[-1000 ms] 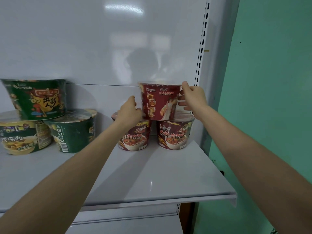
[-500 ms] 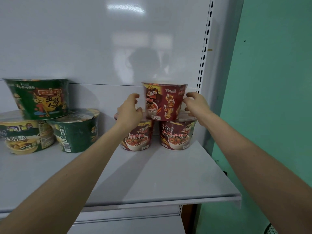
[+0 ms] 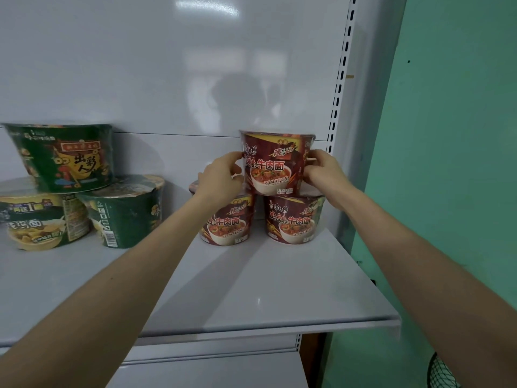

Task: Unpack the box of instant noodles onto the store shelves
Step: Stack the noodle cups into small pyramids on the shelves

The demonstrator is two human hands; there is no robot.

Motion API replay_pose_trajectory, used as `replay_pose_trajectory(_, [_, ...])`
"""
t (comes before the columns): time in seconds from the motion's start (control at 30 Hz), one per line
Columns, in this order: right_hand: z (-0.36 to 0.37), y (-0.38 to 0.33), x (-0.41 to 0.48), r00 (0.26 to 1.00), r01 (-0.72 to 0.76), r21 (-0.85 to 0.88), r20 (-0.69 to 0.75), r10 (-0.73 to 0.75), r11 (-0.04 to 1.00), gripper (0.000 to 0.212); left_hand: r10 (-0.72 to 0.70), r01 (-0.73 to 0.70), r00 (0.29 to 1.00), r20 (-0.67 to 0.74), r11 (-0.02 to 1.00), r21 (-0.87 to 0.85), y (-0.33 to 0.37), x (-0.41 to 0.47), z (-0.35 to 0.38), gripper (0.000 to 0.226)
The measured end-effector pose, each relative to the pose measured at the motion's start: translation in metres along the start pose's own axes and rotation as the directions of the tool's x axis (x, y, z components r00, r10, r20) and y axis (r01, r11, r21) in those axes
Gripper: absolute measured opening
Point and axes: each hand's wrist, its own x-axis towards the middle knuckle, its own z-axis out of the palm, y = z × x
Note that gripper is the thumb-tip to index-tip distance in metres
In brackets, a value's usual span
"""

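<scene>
A: where's the noodle bowl?
B: top red bowl [image 3: 275, 163] sits astride two more red ones, lower-left bowl [image 3: 226, 222] and lower-right bowl [image 3: 293, 219], at the back right of the shelf [image 3: 251, 289]. Label faces out.
A: hands?
B: both are on it. left hand [image 3: 221, 175] grips its wall at 9 o'clock, right hand [image 3: 321, 169] at 3 o'clock, fingers curled round the sides. Not let go.
A: seated or carried?
B: base looks down on both lids. Can't tell how much weight the hands take.
A: risks?
B: main one is that it bridges the gap between the two lids, so each lid carries only an edge of the base. If a lower bowl slides on the smooth shelf, the top one drops into the gap or tips toward 6 o'clock, off the front.
A: what else?
B: uneven let-go. If one hand comes off first, the other drags the bowl sideways. Toward 3 o'clock it hits the slotted upright [image 3: 340, 79]. Toward 9 it overhangs the lower-left lid. The wrap looks slick, so little friction to stop it.
A: neighbours?
B: green bowls [image 3: 61, 158] are stacked at 9 o'clock, well apart. No threat unless the left arm sweeps wide on the way out.
A: box?
B: not in view. Can't judge how many remain.
</scene>
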Motion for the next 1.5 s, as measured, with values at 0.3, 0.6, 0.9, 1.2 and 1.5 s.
replay_pose_trajectory(0.3, [0.001,-0.001,0.005,1.000,-0.018,-0.150,0.004,0.019,0.988,0.040,0.054,-0.057,0.994,-0.100,0.998,-0.024,-0.002,-0.015,-0.004,0.036])
replay_pose_trajectory(0.6, [0.006,-0.004,0.000,0.999,0.006,-0.132,0.054,0.001,0.991,0.036,0.009,-0.009,0.999,-0.031,1.000,-0.002,0.000,-0.013,-0.009,0.043])
replay_pose_trajectory(0.9, [0.009,-0.003,0.000,0.993,0.023,-0.197,0.122,0.001,0.980,0.048,-0.004,0.003,1.000,0.020,0.999,0.034,-0.001,-0.012,-0.009,0.037])
replay_pose_trajectory(1.2, [0.016,-0.003,0.004,0.992,0.038,-0.264,0.126,-0.004,0.964,0.041,0.004,-0.005,1.000,0.008,0.996,0.093,-0.001,-0.011,-0.011,0.040])
replay_pose_trajectory(1.5, [0.017,-0.002,0.001,0.998,0.046,-0.282,0.060,-0.030,0.958,0.039,-0.010,0.006,1.000,0.024,0.991,0.134,-0.005,-0.009,-0.010,0.042])
